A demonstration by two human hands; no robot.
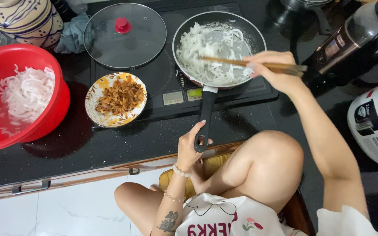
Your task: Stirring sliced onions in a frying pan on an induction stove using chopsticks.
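Note:
A dark frying pan (254, 32) full of white shredded strips (206, 52) sits on a black induction cooktop (162, 83). My left hand (190, 146) grips the end of the pan's black handle (206, 111) at the counter's front edge. My right hand (272, 70) hovers over the pan's right rim and holds a pair of wooden chopsticks (224, 62), whose tips point left into the strips.
A glass lid with a red knob (123, 35) lies left of the pan. A flowered plate of brown fried bits (117, 98) and a red bowl of white strips (20, 94) stand further left. Right are a rice cooker (375, 120) and a dark appliance (359, 35). A patterned jar (27, 19) sits at back left.

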